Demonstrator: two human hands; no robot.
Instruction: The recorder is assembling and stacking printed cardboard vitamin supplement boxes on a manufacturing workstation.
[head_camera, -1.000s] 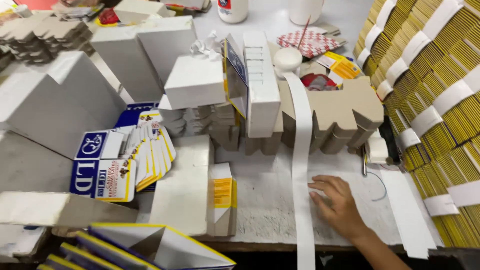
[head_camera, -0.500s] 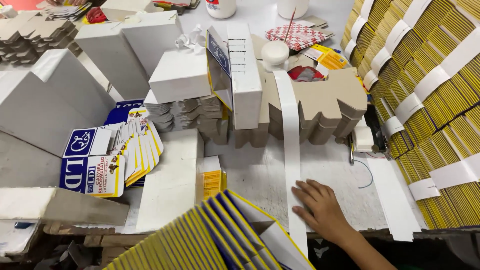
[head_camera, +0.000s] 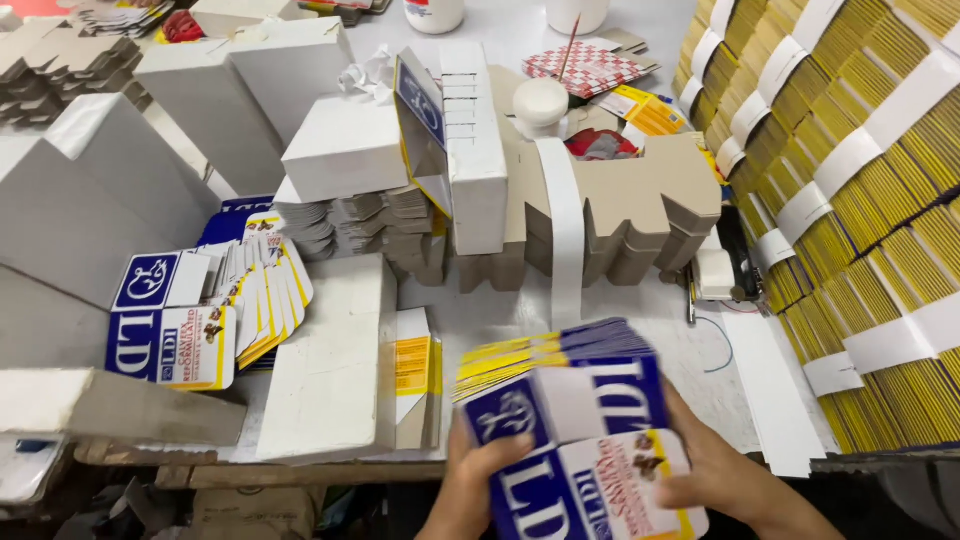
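Observation:
Both hands grip one thick stack of flattened blue, white and yellow printed cartons (head_camera: 570, 410), held level over the near edge of the table. My left hand (head_camera: 478, 482) clasps its lower left side, fingers curled over the top carton. My right hand (head_camera: 715, 470) holds its right side from beneath. A long white paper strip (head_camera: 563, 225) runs down the tabletop and disappears behind the stack.
A fanned pile of the same cartons (head_camera: 215, 305) lies at left. White blocks (head_camera: 330, 370) and grey cardboard stacks (head_camera: 640, 215) crowd the middle. Banded yellow carton bundles (head_camera: 860, 180) wall the right side. A white tub (head_camera: 540, 102) stands at the back.
The carton stack came up from below the table edge into both hands. My right hand left the paper strip on the tabletop and took hold of the stack's right side.

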